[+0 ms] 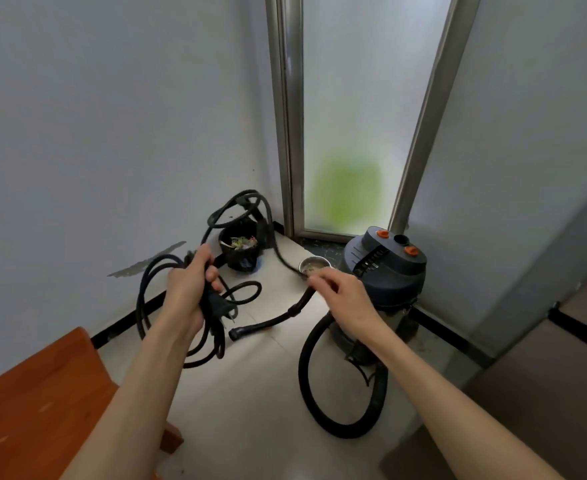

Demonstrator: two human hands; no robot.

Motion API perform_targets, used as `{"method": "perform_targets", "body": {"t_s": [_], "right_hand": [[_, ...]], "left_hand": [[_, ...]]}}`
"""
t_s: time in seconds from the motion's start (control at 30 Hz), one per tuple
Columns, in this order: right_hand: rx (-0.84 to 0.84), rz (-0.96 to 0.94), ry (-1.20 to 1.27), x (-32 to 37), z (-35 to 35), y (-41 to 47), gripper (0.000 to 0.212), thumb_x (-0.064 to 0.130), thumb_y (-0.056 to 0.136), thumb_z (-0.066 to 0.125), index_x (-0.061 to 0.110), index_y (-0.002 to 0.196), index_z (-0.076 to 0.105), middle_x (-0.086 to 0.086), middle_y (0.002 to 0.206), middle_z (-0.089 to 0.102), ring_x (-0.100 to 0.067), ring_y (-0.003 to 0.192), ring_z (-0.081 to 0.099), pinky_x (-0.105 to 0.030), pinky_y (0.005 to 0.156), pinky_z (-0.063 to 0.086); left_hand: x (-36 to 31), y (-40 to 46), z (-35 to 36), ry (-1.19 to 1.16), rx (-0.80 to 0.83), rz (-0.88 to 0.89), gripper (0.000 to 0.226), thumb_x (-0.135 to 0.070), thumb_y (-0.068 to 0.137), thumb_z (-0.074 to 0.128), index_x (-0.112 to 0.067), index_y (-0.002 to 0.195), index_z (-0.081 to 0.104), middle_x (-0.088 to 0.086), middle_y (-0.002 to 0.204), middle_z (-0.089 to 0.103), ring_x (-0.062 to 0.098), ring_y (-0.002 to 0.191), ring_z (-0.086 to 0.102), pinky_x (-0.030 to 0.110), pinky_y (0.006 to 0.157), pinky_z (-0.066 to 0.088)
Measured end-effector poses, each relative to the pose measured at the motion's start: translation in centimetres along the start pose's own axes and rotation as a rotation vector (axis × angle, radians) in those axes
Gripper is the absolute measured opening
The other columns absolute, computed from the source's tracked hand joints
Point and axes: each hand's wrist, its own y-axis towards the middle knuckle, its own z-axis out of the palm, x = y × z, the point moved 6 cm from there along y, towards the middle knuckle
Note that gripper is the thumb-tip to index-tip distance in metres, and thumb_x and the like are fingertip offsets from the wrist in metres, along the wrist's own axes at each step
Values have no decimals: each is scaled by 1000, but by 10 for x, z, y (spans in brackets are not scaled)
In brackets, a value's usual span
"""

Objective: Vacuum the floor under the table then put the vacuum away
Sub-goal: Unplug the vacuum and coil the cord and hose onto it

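A canister vacuum point(385, 271) with a dark blue top and orange knobs stands on the pale floor by the window corner. Its black hose point(311, 393) loops on the floor in front and ends at a nozzle point(240, 332). My left hand point(189, 289) grips several coiled loops of the black power cord point(153, 289), with the plug point(221, 308) hanging just below my fingers. My right hand point(340, 299) reaches out over the hose near the vacuum, fingers pinching the cord strand point(285, 263) that runs off toward the corner.
A black bin point(241, 249) holding rubbish sits in the corner, with cord looped above it. A small metal bowl point(314, 265) stands on the floor beside the vacuum. An orange-brown wooden table point(35, 403) fills the lower left. A frosted window point(354, 133) rises behind.
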Motion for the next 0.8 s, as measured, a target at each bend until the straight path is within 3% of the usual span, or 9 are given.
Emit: {"method": "perform_targets", "body": {"t_s": [0.07, 0.13, 0.23, 0.33, 0.47, 0.57, 0.7, 0.8], "right_hand": [[-172, 256, 39, -37, -15, 3, 24, 28, 98, 46, 16, 84, 62, -7, 85, 64, -16, 74, 57, -37, 72, 48], [-281, 558, 114, -74, -23, -2, 28, 28, 99, 43, 14, 80, 59, -10, 89, 63, -20, 79, 56, -34, 68, 45], [-252, 701, 25, -102, -19, -7, 30, 28, 97, 45, 10, 85, 65, -10, 88, 62, -22, 83, 54, -30, 70, 39], [-50, 568, -8, -90, 0, -2, 22, 23, 95, 49, 13, 86, 68, -1, 75, 62, -16, 76, 55, -34, 75, 44], [138, 346, 244, -38, 26, 2, 26, 29, 99, 45, 14, 115, 58, 0, 98, 63, -15, 87, 61, -30, 77, 50], [9, 170, 298, -2, 23, 10, 29, 35, 97, 46, 19, 120, 55, 1, 110, 60, -12, 98, 59, -28, 86, 50], [-269, -140, -18, 31, 6, 0, 8, 13, 90, 60, 13, 98, 62, 1, 92, 56, -10, 82, 53, -17, 74, 45], [-71, -131, -187, 33, 24, -8, 15, 12, 93, 56, 6, 93, 70, -5, 89, 67, -15, 82, 59, -23, 78, 47]], "left_hand": [[0, 5, -15, -57, -27, -22, 27, -27, 95, 52, -17, 71, 49, -9, 39, 37, 5, 33, 36, 23, 54, 32], [3, 7, -24, -59, -3, -17, 27, -28, 96, 51, -17, 71, 49, -10, 39, 36, 5, 34, 35, 25, 56, 30], [10, 3, -26, -62, 59, 0, 28, -28, 96, 49, -15, 71, 49, -9, 39, 33, 6, 34, 32, 25, 55, 30], [15, -1, -24, 4, 123, 15, 29, -29, 96, 49, -14, 70, 49, -7, 39, 31, 8, 34, 30, 26, 55, 27], [18, -6, -19, 172, 208, 41, 30, -29, 94, 51, -11, 71, 50, -4, 39, 31, 10, 34, 30, 28, 53, 26], [23, -15, -8, 343, 323, 95, 31, -27, 95, 50, -9, 69, 50, -2, 40, 32, 12, 35, 29, 26, 49, 27], [36, -21, -4, 500, 339, 139, 40, -32, 93, 53, -2, 68, 50, 3, 43, 33, 15, 39, 32, 23, 49, 33], [42, -27, 1, 522, 333, 148, 39, -35, 93, 54, -3, 72, 52, 3, 44, 36, 15, 41, 36, 22, 50, 36]]}}
